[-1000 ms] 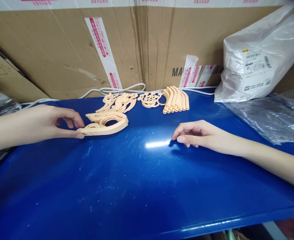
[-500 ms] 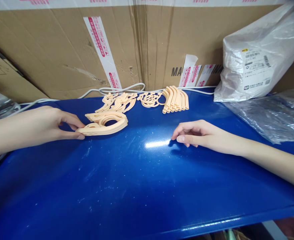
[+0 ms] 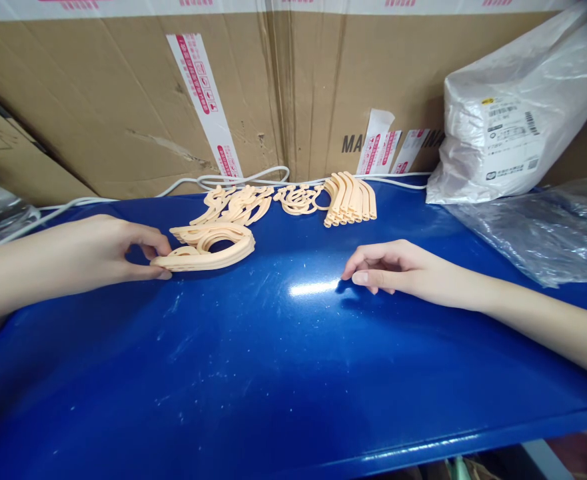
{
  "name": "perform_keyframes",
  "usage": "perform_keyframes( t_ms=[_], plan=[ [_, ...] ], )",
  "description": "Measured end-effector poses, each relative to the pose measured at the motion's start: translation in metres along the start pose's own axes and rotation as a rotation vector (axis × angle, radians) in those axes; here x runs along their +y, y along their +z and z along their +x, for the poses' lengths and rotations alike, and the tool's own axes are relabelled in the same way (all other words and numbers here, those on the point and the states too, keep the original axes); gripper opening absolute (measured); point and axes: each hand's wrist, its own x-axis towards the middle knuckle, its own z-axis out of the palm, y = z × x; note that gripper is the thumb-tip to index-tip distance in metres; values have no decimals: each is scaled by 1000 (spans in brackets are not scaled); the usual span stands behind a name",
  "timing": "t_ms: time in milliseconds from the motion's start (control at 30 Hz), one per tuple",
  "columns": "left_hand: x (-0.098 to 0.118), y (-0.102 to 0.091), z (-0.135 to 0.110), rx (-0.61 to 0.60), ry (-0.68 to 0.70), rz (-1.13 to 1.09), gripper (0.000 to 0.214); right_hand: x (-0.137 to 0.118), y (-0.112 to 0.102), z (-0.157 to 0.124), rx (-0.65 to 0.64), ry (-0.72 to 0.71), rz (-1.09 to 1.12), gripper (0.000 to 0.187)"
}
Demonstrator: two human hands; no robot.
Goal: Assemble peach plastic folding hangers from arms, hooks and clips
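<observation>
A stack of peach-coloured curved plastic pieces [image 3: 213, 248] lies on the blue table [image 3: 283, 360]. My left hand [image 3: 108, 252] pinches the left end of this stack between thumb and fingers. My right hand [image 3: 398, 270] rests on the table to the right, fingers loosely curled, holding nothing that I can see. Behind the stack lie a loose heap of the same pieces [image 3: 238, 203], a smaller tangle [image 3: 298, 199], and a neat row of curved pieces [image 3: 352, 197].
Large cardboard boxes [image 3: 223, 93] stand along the back of the table. A white cable [image 3: 243, 180] runs along their foot. A filled white plastic bag [image 3: 518, 127] and a crumpled clear bag [image 3: 543, 230] lie at the right.
My left hand has shifted slightly right and closed its fingers tighter on the stack's left end. The right hand has not moved.
</observation>
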Motion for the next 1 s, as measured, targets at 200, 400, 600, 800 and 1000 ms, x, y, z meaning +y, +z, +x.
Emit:
perform_keyframes(
  t_ms=[200,400,600,800,1000],
  plan=[
    [-2,1,0,-1,32,36,44,0,0,0,5,3,-2,31],
    [-1,1,0,-11,25,40,45,-1,0,0,-4,9,-10,31],
    [-8,-1,-7,73,-80,17,58,-2,-1,-1,-2,12,-14,32],
    [40,-5,-23,640,98,-84,63,-1,0,-2,35,-23,12,31],
    [122,35,-18,602,511,-247,60,-3,1,-5,226,-189,-305,26]
  ],
)
